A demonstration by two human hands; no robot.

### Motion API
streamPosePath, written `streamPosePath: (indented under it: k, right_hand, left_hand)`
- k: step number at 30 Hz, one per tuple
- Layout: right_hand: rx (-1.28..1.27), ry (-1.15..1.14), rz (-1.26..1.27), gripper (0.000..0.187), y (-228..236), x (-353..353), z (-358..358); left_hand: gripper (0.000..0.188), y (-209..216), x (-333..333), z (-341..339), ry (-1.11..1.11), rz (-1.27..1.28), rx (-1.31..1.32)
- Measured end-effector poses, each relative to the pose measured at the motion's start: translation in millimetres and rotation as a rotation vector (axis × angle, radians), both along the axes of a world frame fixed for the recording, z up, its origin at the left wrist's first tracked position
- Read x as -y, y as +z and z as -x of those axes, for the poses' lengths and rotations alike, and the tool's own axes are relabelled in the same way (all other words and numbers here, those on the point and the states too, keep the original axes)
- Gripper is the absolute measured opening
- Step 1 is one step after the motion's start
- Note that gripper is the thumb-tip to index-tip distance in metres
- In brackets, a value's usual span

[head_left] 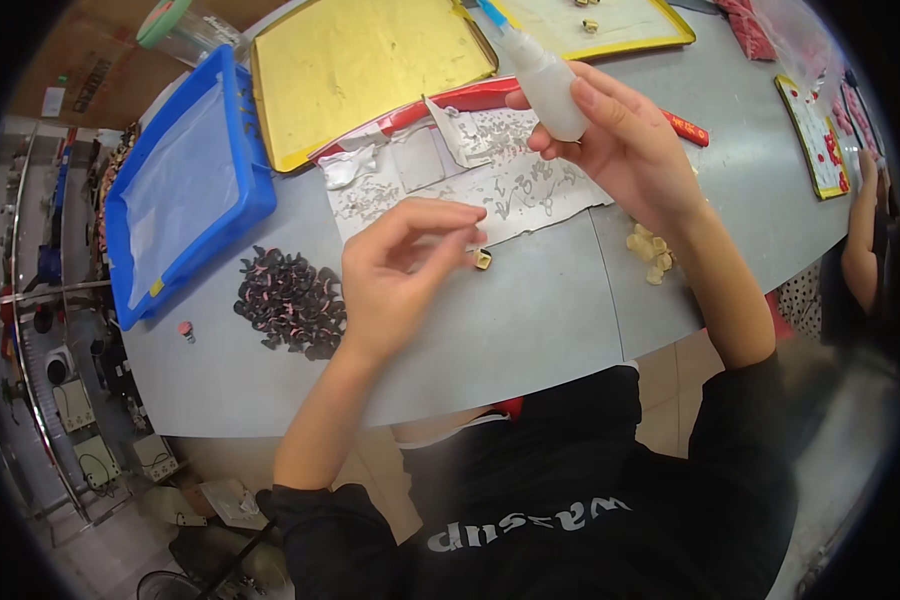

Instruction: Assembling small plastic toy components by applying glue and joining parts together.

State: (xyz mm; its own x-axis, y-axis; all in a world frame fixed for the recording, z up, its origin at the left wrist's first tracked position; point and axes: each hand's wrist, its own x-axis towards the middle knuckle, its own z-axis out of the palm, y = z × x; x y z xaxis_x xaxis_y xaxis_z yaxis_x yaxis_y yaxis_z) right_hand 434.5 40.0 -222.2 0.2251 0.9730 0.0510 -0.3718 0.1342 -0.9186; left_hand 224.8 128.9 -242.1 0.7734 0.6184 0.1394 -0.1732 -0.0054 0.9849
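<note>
My right hand [638, 140] is raised over the back of the table, its fingers wrapped round a translucent white squeeze bottle [550, 90] with a blue tip pointing up. My left hand [400, 270] hovers over the table's middle with curled fingers, thumb and forefinger close together. Whatever may be between them is hidden and blurred. Just by its fingertips shows a small cream-and-gold piece [483, 259] with a dark edge; whether it is touched I cannot tell. Left of this hand lies a heap of small black-and-pink pieces [288, 300]. Several cream pieces [651, 250] lie near my right forearm.
Glue-spotted white cardboard [530, 205] lies behind my hands. Beyond stand a yellow tray [370, 75] and another yellow-rimmed tray [660, 38]. At left is a blue tray [255, 190]; a small pink-topped piece [186, 330] lies near it. A person's arm [860, 230] shows far right.
</note>
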Motion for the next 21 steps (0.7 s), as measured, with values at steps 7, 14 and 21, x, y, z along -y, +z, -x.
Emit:
streamPosePath:
  k: [7,14,21]
  right_hand:
    - [-0.053,0.03,0.008,0.049,-2,-3,0]
    - [-0.264,-0.063,-0.019,0.046,-14,-4,-3]
    - [-0.126,-0.169,0.077,0.039,-13,-3,-1]
  left_hand:
    - [0.017,-3,3,0,-0.021,-0.13,-0.076]
    - [0.021,-5,6,-1,0.039,-0.19,-0.035]
    - [0.034,-6,8,0,0.129,-0.192,-0.017]
